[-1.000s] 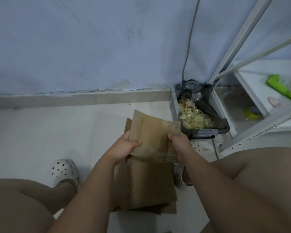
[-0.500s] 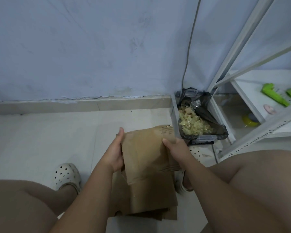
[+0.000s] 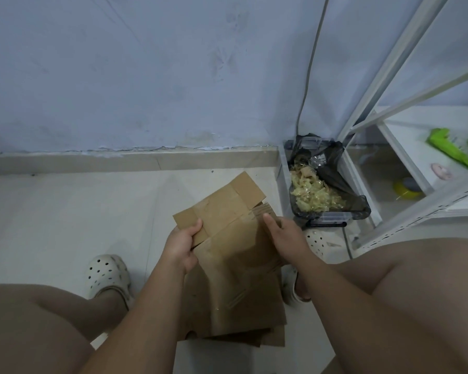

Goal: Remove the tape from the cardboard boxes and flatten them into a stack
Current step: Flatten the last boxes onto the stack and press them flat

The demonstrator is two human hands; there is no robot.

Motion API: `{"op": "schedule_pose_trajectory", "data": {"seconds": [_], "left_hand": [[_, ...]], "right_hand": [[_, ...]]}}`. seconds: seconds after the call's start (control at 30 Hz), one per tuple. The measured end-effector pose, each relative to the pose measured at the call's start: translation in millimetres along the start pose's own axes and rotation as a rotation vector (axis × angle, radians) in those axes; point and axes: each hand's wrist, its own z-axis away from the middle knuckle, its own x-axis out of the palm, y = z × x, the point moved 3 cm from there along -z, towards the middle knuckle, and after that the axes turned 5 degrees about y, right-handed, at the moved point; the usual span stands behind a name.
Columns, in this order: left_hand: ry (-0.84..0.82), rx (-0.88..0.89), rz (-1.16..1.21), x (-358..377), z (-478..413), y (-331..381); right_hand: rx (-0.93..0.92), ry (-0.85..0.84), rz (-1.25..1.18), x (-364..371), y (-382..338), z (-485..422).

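Fingers (image 3: 197, 225) of left hand (image 3: 181, 245) and right hand (image 3: 284, 234) clamped on flattened brown cardboard box (image 3: 224, 209) over brown cardboard stack (image 3: 238, 306) — risk: unfolded flap springing up, pile sliding askew.

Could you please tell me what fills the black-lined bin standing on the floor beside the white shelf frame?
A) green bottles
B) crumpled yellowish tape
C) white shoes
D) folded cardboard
B: the bin, lined with a black bag, holds a heap of crumpled yellowish tape, with no cardboard, bottles or shoes inside it.
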Motion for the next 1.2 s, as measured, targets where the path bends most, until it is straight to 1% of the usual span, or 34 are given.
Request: {"op": "schedule_pose_trajectory", "data": {"seconds": [0.13,0.17,0.27,0.3,0.33,0.4,0.47,0.53,0.6,0.63,0.67,0.73,0.77,0.8,0.83,0.9,1.0,1.03,1.07,1.13,1.2], "left_hand": [[0.146,0.13,-0.078,-6,-5,-8],[0.204,0.167,-0.154,-8,-8,-10],[0.404,0.24,-0.511,-19,-17,-20],[0.429,0.237,-0.526,-21,-18,-24],[0.41,0.226,-0.462,-22,-19,-28],[0.292,0.148,-0.241,-21,-19,-34],[0.228,0.106,-0.143,-22,-18,-37],[0.256,0.106,-0.118,-26,-21,-40],[0.308,0.082,-0.051,-32,-22,-47],[0.332,0.064,-0.011,-35,-23,-52],[0.355,0.047,0.016,-38,-23,-56],[0.377,0.015,0.041,-42,-24,-63],[0.381,0.0,0.061,-43,-25,-66],[0.387,-0.015,0.083,-44,-26,-70],[0.403,-0.02,0.101,-47,-26,-73],[0.483,0.003,0.087,-58,-29,-76],[0.687,-0.003,-0.019,-84,-31,-79],[0.715,-0.021,-0.096,-92,-30,-79],[0.695,-0.035,-0.211,-95,-28,-79],[0.553,-0.035,-0.513,-96,-26,-84],[0.449,-0.045,-0.735,-97,-26,-93]], "right_hand": [[0.085,0.046,0.05,1,7,-3],[0.116,0.058,0.055,1,11,-3],[0.191,0.099,0.065,5,21,0],[0.202,0.104,0.067,7,22,1],[0.213,0.099,0.071,9,24,2],[0.229,0.076,0.085,12,26,3],[0.242,0.087,0.09,12,29,1],[0.267,0.163,0.05,9,33,-3],[0.352,0.224,-0.025,7,38,-5],[0.421,0.2,-0.12,8,41,-4],[0.502,0.138,-0.278,13,43,-2],[0.658,-0.061,-0.603,27,45,6],[0.69,-0.144,-0.673,33,44,10],[0.692,-0.189,-0.688,39,45,11],[0.686,-0.189,-0.683,44,47,11],[0.662,-0.142,-0.635,50,52,7],[0.614,-0.1,-0.48,52,59,3],[0.591,-0.119,-0.45,54,62,2],[0.559,-0.145,-0.424,56,63,3],[0.496,-0.19,-0.353,60,66,4],[0.449,-0.181,-0.245,64,73,6]]}}
